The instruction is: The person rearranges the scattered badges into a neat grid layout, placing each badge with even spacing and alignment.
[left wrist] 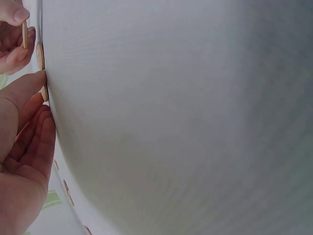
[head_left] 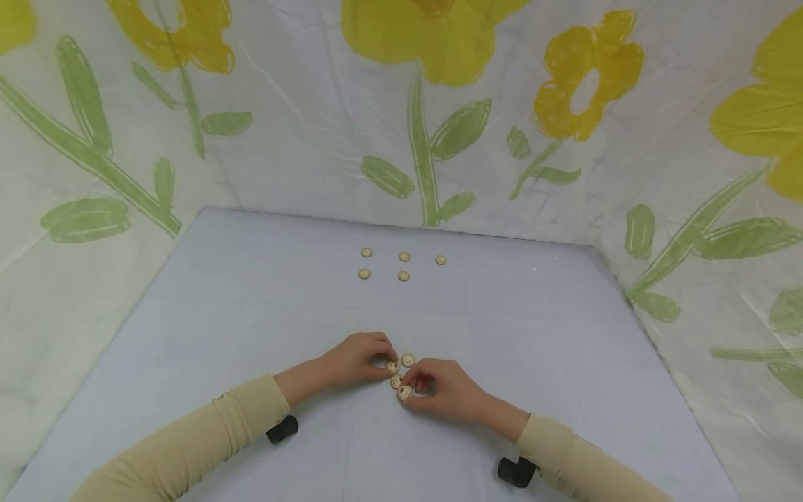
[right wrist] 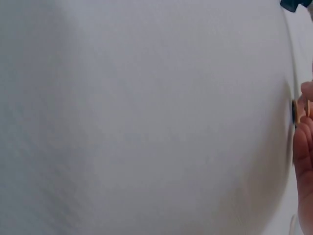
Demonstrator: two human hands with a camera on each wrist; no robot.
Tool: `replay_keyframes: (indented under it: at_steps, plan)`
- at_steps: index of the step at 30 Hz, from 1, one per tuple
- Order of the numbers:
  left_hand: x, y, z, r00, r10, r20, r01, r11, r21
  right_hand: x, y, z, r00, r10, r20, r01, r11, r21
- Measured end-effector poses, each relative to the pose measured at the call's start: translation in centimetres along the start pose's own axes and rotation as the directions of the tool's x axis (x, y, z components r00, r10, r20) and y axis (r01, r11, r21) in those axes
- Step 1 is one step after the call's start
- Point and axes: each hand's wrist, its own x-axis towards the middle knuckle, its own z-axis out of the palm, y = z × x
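Small round wooden buttons lie close together between the two hands at the front middle of the table. My left hand [head_left: 359, 359] pinches one wooden button [head_left: 392, 367] by its edge, down at the tabletop; the left wrist view shows the same button [left wrist: 45, 93] between thumb and finger. With thumb and fingertips, my right hand [head_left: 448, 390] holds another button [head_left: 404, 393], which looks lifted off the surface in the left wrist view. Between these two lies a third button [head_left: 396, 381], partly covered. One more button [head_left: 408, 360] rests flat just behind the right fingertips.
Farther back on the pale table [head_left: 251, 293], several buttons lie apart in two rows, among them a back left button [head_left: 366, 252] and a back right button [head_left: 441, 260]. A white curtain [head_left: 301, 139] with painted flowers surrounds the table. Dark devices [head_left: 517, 473] sit under both wrists.
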Motion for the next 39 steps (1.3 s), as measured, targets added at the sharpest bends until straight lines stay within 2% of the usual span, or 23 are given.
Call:
replay_keyframes:
  at_steps: [13, 21, 29, 39]
  plan:
    - [0.0, -0.1, 0.0, 1.000, -0.005, 0.006, 0.005, 1.000, -0.008, 0.9, 1.6, -1.6, 0.997, 0.038, -0.064, -0.038, 0.999, -0.002]
    - [0.0, -0.3, 0.1, 1.000, -0.014, 0.003, 0.014, 1.000, -0.010, 1.5, 2.7, -2.3, 0.987, 0.119, -0.107, -0.120, 0.993, -0.002]
    - [0.0, -0.1, 0.0, 1.000, -0.008, -0.001, 0.008, 1.000, -0.006, 2.2, 3.9, -3.2, 0.969, 0.173, -0.178, -0.175, 0.985, 0.004]
    - [0.0, 0.0, 0.1, 1.000, -0.011, -0.001, 0.011, 1.000, 0.004, 3.5, 5.2, -4.9, 0.931, 0.279, -0.236, -0.281, 0.959, 0.025]
